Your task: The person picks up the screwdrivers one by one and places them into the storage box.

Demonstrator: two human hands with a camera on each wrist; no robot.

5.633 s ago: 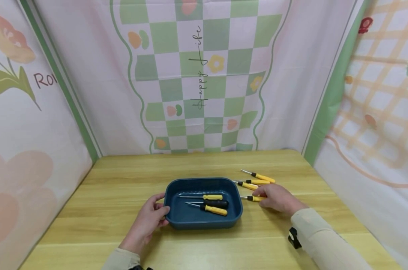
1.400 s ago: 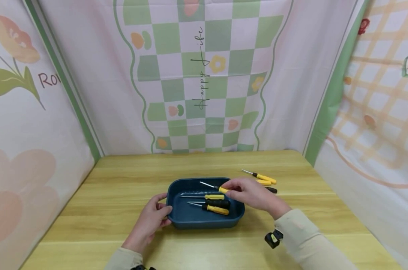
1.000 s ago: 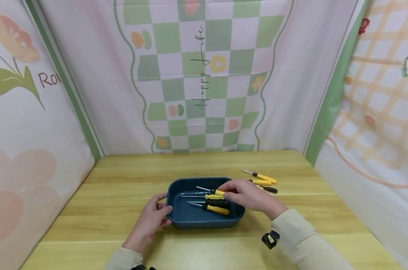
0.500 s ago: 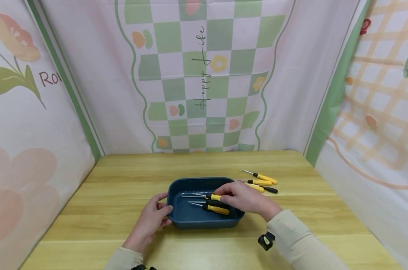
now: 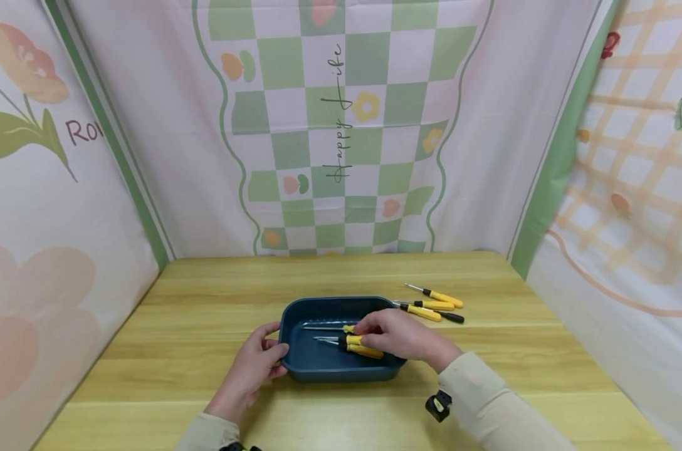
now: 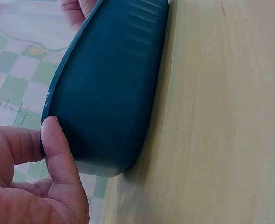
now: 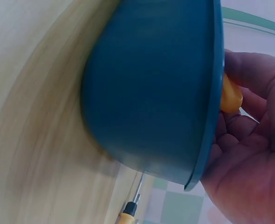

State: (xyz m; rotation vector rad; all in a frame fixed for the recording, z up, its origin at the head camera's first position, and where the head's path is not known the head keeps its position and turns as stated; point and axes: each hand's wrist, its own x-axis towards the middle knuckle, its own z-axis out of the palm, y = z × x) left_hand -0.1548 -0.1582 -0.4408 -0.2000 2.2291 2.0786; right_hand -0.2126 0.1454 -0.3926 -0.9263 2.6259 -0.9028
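Note:
A dark blue rectangular tray (image 5: 346,376) stands on the wooden table. My left hand (image 5: 252,366) grips its left end, thumb on the outer wall and fingers at the rim, as the left wrist view shows too. Inside the tray, my right hand (image 5: 403,335) pinches a yellow-handled screwdriver (image 5: 352,340), its shaft pointing left. The handle end (image 7: 230,95) shows past the rim in the right wrist view. A yellow screwdriver (image 5: 348,329) lies behind it and an orange-yellow screwdriver (image 5: 366,352) in front. The black-handled one between them is mostly hidden by the hand.
Right of the tray lie several more screwdrivers: a yellow-handled screwdriver (image 5: 445,299) farthest back, then two closer together, with a black handle (image 5: 452,317) beside them. Patterned curtains (image 5: 341,125) rise behind the table and at both sides.
My right hand has brought a yellow screwdriver from the table into the tray, then lowered it towards the front, over the black handle. My left hand has kept its grip on the tray.

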